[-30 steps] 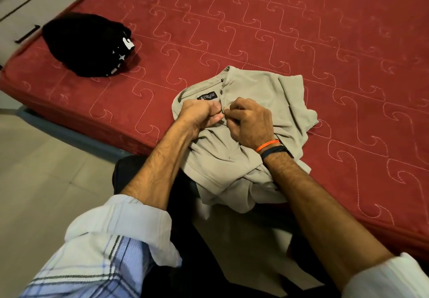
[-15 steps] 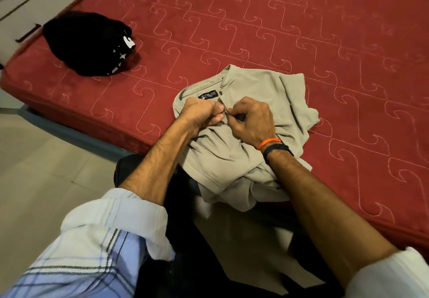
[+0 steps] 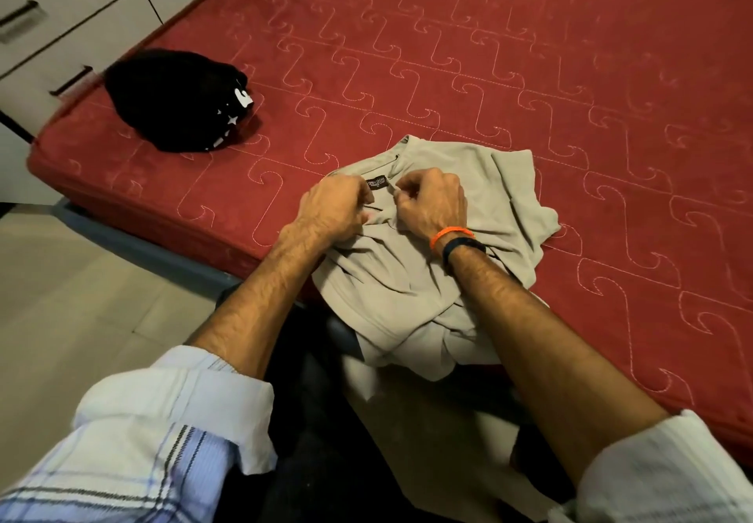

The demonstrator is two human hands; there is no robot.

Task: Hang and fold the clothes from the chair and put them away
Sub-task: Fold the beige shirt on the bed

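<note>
So you've got the beige polo shirt [image 3: 411, 290] bunched up near the front edge of the red quilted mattress [image 3: 529, 74], with its lower part spilling over the edge toward your legs. Both hands are right at the neck opening, just below the black neck label [image 3: 377, 181]. Your left hand [image 3: 336, 209] has its fingers curled tight, pinching the fabric on the left side of the placket, and your right hand [image 3: 434, 200] is doing the same on the other side, fingertips nipped together on the shirt's edge. The two hands are nearly touching each other. On your right wrist there's an orange band [image 3: 450, 234] and a dark band [image 3: 462, 246] just beside it. Off to the left, well apart from the polo, a folded black garment [image 3: 175, 101] with white print sits near the mattress corner. Pale drawers [image 3: 53, 25] with dark handles stand behind that corner.
</note>
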